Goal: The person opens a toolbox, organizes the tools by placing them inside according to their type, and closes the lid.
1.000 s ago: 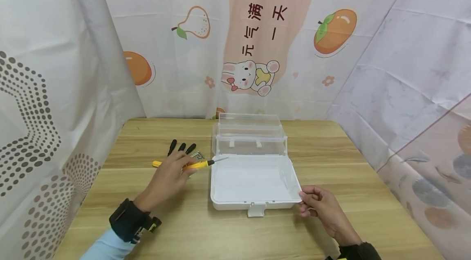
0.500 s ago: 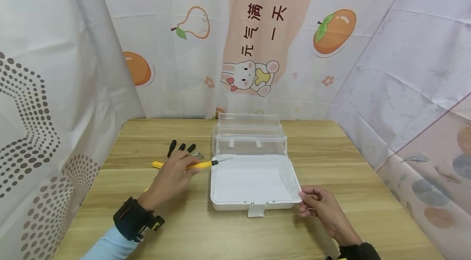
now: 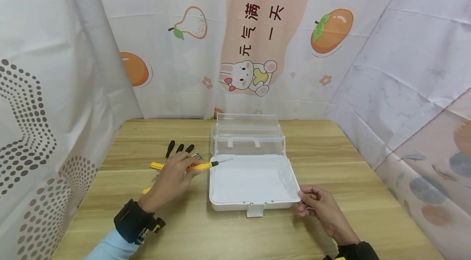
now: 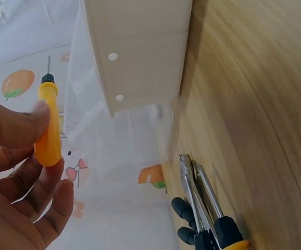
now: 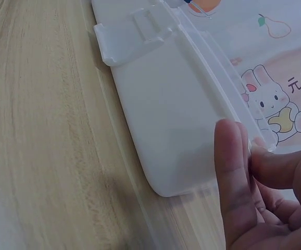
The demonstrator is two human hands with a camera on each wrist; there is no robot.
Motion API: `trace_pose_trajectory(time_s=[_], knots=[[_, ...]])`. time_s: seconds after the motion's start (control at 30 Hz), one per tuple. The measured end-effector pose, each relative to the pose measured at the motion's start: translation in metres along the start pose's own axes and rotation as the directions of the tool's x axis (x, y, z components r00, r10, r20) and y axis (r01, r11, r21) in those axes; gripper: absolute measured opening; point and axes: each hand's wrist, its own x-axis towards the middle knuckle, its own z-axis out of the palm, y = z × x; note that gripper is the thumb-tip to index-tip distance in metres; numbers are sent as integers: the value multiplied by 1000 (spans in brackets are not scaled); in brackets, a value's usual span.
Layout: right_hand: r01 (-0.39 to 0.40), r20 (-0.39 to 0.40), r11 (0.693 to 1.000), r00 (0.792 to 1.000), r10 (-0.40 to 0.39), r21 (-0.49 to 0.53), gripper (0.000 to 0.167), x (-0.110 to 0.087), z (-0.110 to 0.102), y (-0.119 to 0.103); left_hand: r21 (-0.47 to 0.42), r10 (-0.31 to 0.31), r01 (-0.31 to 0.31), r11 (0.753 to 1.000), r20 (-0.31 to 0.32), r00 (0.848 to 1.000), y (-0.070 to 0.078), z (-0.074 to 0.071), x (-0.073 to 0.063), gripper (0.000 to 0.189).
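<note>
Currently the left hand (image 3: 171,175) is pinching a yellow screwdriver (image 3: 202,166), its shaft pointing over the white box (image 3: 254,203); the right hand (image 3: 320,207) is pinching that box's near right corner, and holding it steady is likely preventing a slide.

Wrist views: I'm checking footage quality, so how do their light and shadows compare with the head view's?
Head view: brighter, with a soft shadow below the right hand on the table; left wrist view: dimmer, with a darker band on the table along the box; right wrist view: also dim, with a soft shadow near the box.
</note>
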Motion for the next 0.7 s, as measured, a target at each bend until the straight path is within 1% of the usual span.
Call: trace_pose_trajectory(time_s=[0.1,0.33,0.5,0.7], knots=[[3,7,1000,1000,-3,-6,37,1,0,0,-5,0,0,1000,-9,1000,0,0,0,26],[4,12,1000,1000,-4,2,37,3,-2,2,-16,-7,7,1000,3,1000,2,-2,0,23],[8,15,1000,1000,-8,5,33,1,-2,3,-22,-10,10,1000,10,1000,3,-2,-2,24],[8,19,1000,1000,-9,11,32,1,-1,3,-8,-12,12,1000,23,1000,7,-3,-1,24]])
